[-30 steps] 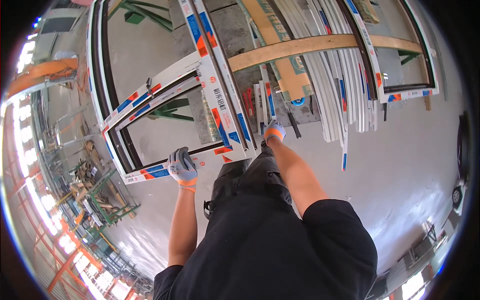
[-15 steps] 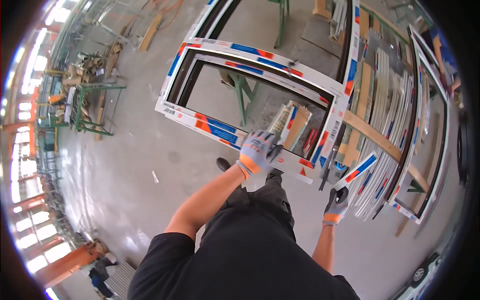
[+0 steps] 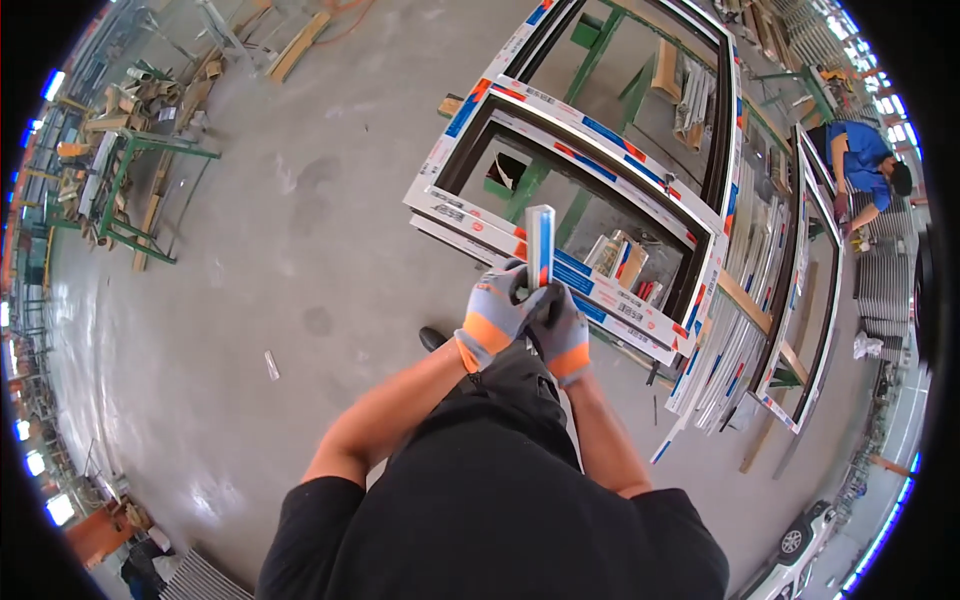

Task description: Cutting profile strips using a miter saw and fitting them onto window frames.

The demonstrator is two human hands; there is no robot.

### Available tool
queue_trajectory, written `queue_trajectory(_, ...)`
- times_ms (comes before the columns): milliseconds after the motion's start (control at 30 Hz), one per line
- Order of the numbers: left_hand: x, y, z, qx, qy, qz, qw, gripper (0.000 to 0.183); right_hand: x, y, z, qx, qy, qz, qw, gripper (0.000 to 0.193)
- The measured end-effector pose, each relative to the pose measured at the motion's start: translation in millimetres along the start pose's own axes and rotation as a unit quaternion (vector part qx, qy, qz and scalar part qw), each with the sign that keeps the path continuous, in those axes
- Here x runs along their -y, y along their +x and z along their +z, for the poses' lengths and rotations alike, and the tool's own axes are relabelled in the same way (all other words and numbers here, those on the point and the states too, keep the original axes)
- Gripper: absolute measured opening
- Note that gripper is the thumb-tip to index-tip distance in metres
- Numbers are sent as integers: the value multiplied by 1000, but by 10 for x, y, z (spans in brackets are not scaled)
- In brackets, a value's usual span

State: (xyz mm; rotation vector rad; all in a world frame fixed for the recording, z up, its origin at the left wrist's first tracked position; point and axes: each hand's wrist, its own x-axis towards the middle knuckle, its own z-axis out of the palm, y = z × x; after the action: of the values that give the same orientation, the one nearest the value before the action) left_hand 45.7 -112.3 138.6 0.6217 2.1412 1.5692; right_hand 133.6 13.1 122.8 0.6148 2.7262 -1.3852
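In front of my body, my left hand (image 3: 493, 308) and my right hand (image 3: 562, 332) come together, both in grey gloves with orange cuffs. Their fingers close around the lower end of a short white profile strip (image 3: 540, 240) with blue and red film, which stands up from them. Just beyond it is a window frame (image 3: 465, 207), white with dark inner edges and printed protective film. The strip overlaps the near rail of this frame in the view. Parts of the fingers are hidden behind each other.
A larger frame section (image 3: 727, 110) adjoins beyond. To the right lie long white profiles (image 3: 715, 375) beside another dark-edged frame (image 3: 815, 330). A person in blue (image 3: 860, 165) works at the far right. A green stand (image 3: 125, 190) with offcuts stands left; a small piece (image 3: 271, 365) lies on the floor.
My right hand has brought the strip from the right side to my middle. My left hand has come off the frame rail and joined it at the strip. The view has shifted.
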Motion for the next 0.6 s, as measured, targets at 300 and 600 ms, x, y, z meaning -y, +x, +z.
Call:
queue_trajectory(300, 571, -273, -938, -106, 217, 67, 968, 26, 660, 1707, 648, -36, 377, 76, 923, 45)
queue_trajectory(600, 973, 502, -760, 131, 337, 268, 893, 49, 211, 2942, 1471, 35, 479, 164, 862, 30)
